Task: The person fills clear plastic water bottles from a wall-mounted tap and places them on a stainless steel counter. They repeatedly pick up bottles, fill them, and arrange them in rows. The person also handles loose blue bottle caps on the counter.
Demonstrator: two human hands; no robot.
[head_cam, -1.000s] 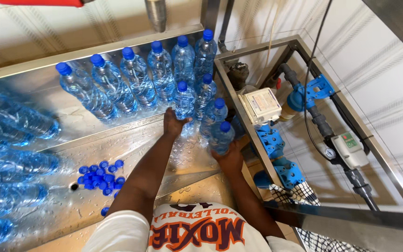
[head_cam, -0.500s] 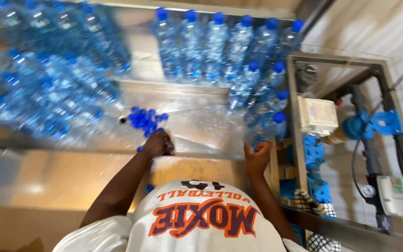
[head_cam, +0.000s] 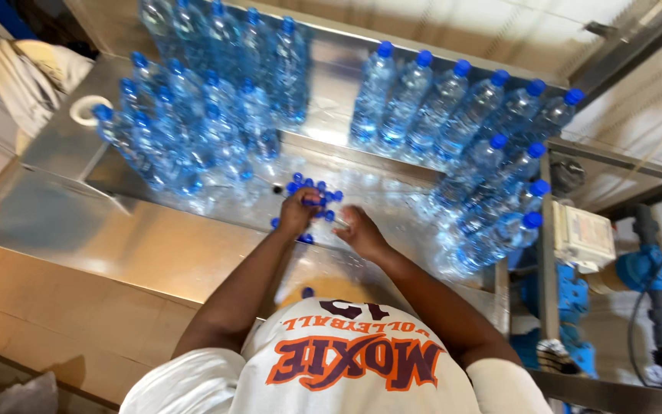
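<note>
While both hands work loose blue caps point(head_cam: 314, 192), left hand point(head_cam: 298, 211) pinches some; right hand point(head_cam: 359, 230) grip unclear, bottles point(head_cam: 492, 161) w/ caps around.

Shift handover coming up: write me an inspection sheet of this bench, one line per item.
Surface: steel table, shiny, bare at the near left.
Job's things: loose blue caps in a small pile by both hands.
Clutter: capped bottles at left and capped bottles at right; white cloth at far left.
Hands: left hand closed among the caps; right hand beside it, what it holds unclear.
Cables: dark cable by the blue pipe fittings.
Surroundings: white box on the frame at right.
</note>
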